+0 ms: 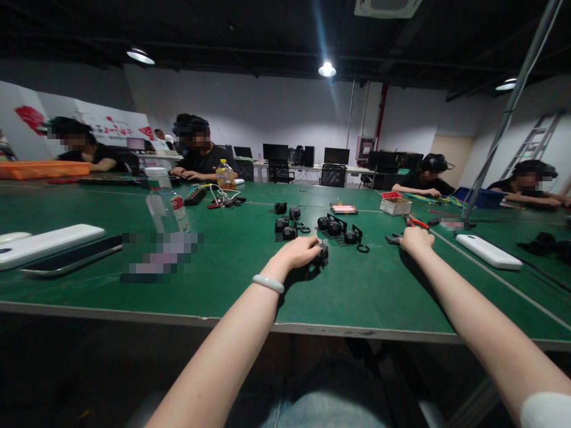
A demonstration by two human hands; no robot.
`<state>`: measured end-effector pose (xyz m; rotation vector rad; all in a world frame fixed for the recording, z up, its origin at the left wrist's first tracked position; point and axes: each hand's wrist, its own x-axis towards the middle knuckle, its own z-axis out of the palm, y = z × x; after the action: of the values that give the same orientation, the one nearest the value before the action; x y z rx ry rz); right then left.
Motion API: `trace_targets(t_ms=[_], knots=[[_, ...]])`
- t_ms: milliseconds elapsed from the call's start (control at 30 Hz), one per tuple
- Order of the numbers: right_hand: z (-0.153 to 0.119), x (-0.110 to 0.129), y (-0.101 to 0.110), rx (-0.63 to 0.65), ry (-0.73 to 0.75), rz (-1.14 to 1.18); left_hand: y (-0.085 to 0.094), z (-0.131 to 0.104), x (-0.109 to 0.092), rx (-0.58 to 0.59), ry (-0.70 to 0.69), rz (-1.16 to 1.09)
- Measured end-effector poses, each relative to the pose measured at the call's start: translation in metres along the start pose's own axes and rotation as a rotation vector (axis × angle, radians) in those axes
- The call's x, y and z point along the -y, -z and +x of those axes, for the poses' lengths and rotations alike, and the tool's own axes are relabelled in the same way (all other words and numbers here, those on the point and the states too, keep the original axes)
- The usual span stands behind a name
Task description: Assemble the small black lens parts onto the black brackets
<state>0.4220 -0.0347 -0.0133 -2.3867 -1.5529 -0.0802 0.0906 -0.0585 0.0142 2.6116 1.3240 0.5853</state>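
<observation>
"Firstly, the near end of the surface [348, 297]. What was recorded?"

"Pale bracelet [268, 283], just behind the left hand [304, 252]. That hand had its fingers curled round a black part [325, 254], held low; contact with the surface could not be told."

"Right hand [417, 239]?"

"Lowered well to the right, over a dark-tipped tool [393, 239] that projected from its left side. Whether the grip had closed could not be told; the hand covered the tool's middle."

"Between the two?"

"A black ring [358, 249] lay flat. Just beyond it stood a cluster of black housings [334, 226]; similar pieces [282, 224] sat past the left hand."

"Further out?"

"Red handles [419, 222] showed just behind the right hand, then a small white box [395, 207] with red inside. Across the surface a co-worker [432, 180] leaned forward. Dark monitors [275, 152] stood before the far wall [285, 107]."
</observation>
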Motion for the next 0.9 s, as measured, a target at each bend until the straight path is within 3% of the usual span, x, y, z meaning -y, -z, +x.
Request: trace_targets(t_ms=[67,133,233,333,567,900], knots=[[-0.013,0.022,0.002,-0.144,0.104,0.045,0.002,-0.001,0.002,0.019,-0.036,0.004],[-0.033,0.052,-0.002,-0.187,0.389,0.241,0.002,-0.002,0.003,0.037,-0.058,-0.008],[-0.066,0.098,-0.016,-0.044,0.756,0.661,0.001,-0.001,0.005,0.049,-0.104,-0.053],[-0.091,0.126,-0.031,0.118,0.907,0.943,0.000,-0.001,0.006,0.046,-0.128,-0.101],[-0.097,0.131,-0.036,0.255,0.900,1.061,-0.001,-0.001,0.008,0.061,-0.109,-0.164],[-0.095,0.139,-0.040,0.281,0.764,1.119,0.001,-0.002,0.007,0.090,-0.093,-0.161]])
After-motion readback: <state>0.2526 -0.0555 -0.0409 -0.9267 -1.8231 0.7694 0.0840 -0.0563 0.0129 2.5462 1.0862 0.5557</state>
